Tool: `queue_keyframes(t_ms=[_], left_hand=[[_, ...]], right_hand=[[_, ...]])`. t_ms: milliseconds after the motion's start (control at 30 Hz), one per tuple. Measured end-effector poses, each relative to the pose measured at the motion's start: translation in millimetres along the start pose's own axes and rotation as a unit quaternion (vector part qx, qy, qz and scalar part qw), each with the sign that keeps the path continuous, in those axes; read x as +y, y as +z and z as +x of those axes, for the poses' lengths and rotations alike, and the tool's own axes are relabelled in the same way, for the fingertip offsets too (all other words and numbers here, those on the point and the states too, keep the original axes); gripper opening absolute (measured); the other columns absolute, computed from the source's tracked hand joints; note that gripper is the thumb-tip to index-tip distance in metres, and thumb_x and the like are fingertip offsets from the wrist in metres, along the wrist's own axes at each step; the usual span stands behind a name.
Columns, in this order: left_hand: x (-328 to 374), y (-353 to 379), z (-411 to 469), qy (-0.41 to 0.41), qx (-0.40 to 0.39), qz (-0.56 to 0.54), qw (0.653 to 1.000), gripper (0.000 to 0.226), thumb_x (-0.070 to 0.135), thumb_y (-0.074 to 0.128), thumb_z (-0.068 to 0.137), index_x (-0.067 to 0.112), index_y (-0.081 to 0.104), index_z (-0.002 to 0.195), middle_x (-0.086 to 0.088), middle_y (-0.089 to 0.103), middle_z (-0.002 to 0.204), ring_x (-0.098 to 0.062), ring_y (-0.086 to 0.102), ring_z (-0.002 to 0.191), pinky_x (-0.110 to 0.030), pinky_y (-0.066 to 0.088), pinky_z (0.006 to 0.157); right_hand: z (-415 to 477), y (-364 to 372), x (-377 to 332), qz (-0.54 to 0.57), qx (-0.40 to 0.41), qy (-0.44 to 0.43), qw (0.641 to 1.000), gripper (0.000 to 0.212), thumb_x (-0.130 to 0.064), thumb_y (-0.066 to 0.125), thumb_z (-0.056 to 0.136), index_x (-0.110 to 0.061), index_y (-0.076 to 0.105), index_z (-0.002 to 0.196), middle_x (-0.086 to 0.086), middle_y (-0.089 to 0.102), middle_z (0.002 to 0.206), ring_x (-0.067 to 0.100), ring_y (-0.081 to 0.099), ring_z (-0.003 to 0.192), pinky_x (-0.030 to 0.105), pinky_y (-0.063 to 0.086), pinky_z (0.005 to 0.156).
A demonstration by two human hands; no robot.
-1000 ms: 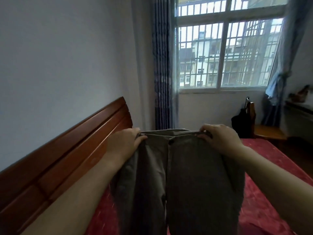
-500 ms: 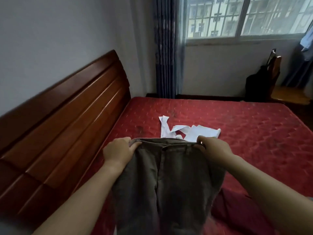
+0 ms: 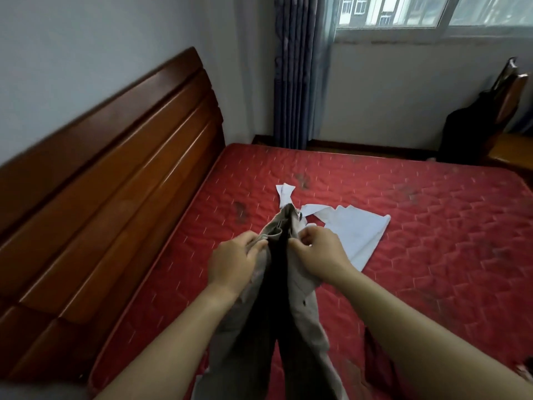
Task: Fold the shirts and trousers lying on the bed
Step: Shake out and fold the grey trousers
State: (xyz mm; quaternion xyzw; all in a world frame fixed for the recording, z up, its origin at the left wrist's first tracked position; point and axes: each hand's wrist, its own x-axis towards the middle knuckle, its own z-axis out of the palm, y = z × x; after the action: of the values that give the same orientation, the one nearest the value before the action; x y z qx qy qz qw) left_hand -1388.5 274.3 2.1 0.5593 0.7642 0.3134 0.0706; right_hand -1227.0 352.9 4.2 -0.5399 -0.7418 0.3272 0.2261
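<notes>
My left hand (image 3: pixel 235 262) and right hand (image 3: pixel 320 255) have come together, fingers pinching the olive-grey cotton trousers (image 3: pixel 300 313) waistband; white shirt (image 3: pixel 354 235) lies beyond my fingertips.

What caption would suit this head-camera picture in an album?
Left hand and right hand pinch the waistband of grey-beige cotton trousers together above a red quilted mattress, white shirt lying beyond.
</notes>
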Motion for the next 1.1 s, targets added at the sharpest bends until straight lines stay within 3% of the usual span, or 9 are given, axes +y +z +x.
queue_keyframes(t_ms=[133, 233, 333, 467, 600, 700, 767, 967, 1100], left_hand=[[9, 1, 13, -0.024, -0.165, -0.263, 0.950, 0.028, 0.050, 0.061, 0.082, 0.033, 0.064, 0.103, 0.019, 0.069, 0.092, 0.006, 0.062, 0.089, -0.016, 0.049, 0.074], [-9, 16, 10, 0.005, -0.221, -0.200, 0.955, 0.045, 0.021, 0.072, 0.070, 0.025, 0.061, 0.113, 0.010, 0.070, 0.101, 0.000, 0.064, 0.091, -0.015, 0.049, 0.074], [-16, 22, 15, 0.055, -0.183, -0.155, 0.969, 0.037, 0.005, 0.060, 0.069, 0.022, 0.070, 0.101, 0.008, 0.073, 0.091, -0.004, 0.065, 0.086, -0.016, 0.046, 0.070], [9, -10, 61, 0.123, -0.142, -0.165, 0.968, 0.033, 0.004, 0.059, 0.072, 0.025, 0.071, 0.095, 0.011, 0.072, 0.086, 0.008, 0.062, 0.078, -0.011, 0.046, 0.067], [61, -76, 111, 0.218, -0.068, -0.198, 0.953, 0.039, 0.013, 0.054, 0.070, 0.041, 0.066, 0.094, 0.029, 0.067, 0.086, 0.010, 0.062, 0.081, -0.004, 0.043, 0.069], [83, -112, 127, 0.262, 0.018, -0.229, 0.937, 0.043, 0.008, 0.052, 0.069, 0.048, 0.064, 0.080, 0.031, 0.065, 0.084, 0.011, 0.060, 0.079, -0.001, 0.040, 0.069], [88, -123, 131, 0.272, 0.048, -0.238, 0.931, 0.045, 0.005, 0.051, 0.067, 0.047, 0.062, 0.078, 0.031, 0.065, 0.083, 0.011, 0.060, 0.080, -0.001, 0.040, 0.071], [79, -130, 143, 0.254, 0.192, -0.237, 0.918, 0.061, 0.020, 0.055, 0.086, 0.050, 0.030, 0.133, 0.020, 0.043, 0.128, 0.011, 0.041, 0.117, -0.004, 0.030, 0.096], [76, -85, 123, 0.134, 0.164, -0.221, 0.952, 0.060, 0.034, 0.041, 0.097, 0.045, 0.005, 0.144, 0.004, 0.040, 0.141, 0.000, 0.043, 0.122, -0.006, 0.031, 0.086]], right_hand=[[11, 7, -25, 0.159, 0.002, 0.046, 0.986, 0.025, -0.029, 0.059, 0.089, -0.017, 0.065, 0.068, -0.011, 0.060, 0.054, 0.002, 0.056, 0.052, 0.014, 0.041, 0.049], [4, 6, -16, 0.325, -0.073, 0.115, 0.936, 0.024, -0.027, 0.053, 0.095, -0.016, 0.068, 0.081, 0.001, 0.070, 0.074, 0.015, 0.067, 0.062, 0.025, 0.053, 0.053], [4, -6, 11, 0.171, 0.035, 0.050, 0.983, 0.013, -0.033, 0.055, 0.093, -0.027, 0.065, 0.098, -0.002, 0.068, 0.092, 0.013, 0.067, 0.070, 0.027, 0.055, 0.057], [15, -38, 21, 0.049, 0.119, -0.092, 0.987, 0.040, -0.033, 0.057, 0.091, -0.033, 0.049, 0.130, -0.007, 0.042, 0.117, -0.004, 0.049, 0.096, 0.001, 0.039, 0.074], [38, -72, -8, 0.118, 0.161, -0.180, 0.963, 0.048, -0.043, 0.049, 0.092, -0.052, 0.030, 0.135, -0.015, 0.035, 0.134, -0.017, 0.032, 0.118, -0.004, 0.030, 0.087], [52, -88, -45, 0.185, 0.193, -0.228, 0.936, 0.050, -0.045, 0.047, 0.092, -0.057, 0.026, 0.135, -0.038, 0.031, 0.133, -0.026, 0.029, 0.117, -0.005, 0.026, 0.089], [57, -86, -66, 0.190, 0.216, -0.234, 0.929, 0.048, -0.035, 0.053, 0.092, -0.054, 0.033, 0.132, -0.032, 0.039, 0.131, -0.025, 0.037, 0.112, -0.002, 0.031, 0.089], [66, -113, -117, 0.144, 0.386, -0.293, 0.862, 0.033, -0.032, 0.054, 0.092, -0.037, 0.049, 0.124, -0.004, 0.053, 0.106, -0.016, 0.046, 0.094, 0.001, 0.035, 0.077], [58, -112, -116, 0.062, 0.349, -0.230, 0.906, 0.035, -0.039, 0.050, 0.094, -0.039, 0.047, 0.129, -0.005, 0.044, 0.102, 0.000, 0.046, 0.079, 0.023, 0.040, 0.068]])
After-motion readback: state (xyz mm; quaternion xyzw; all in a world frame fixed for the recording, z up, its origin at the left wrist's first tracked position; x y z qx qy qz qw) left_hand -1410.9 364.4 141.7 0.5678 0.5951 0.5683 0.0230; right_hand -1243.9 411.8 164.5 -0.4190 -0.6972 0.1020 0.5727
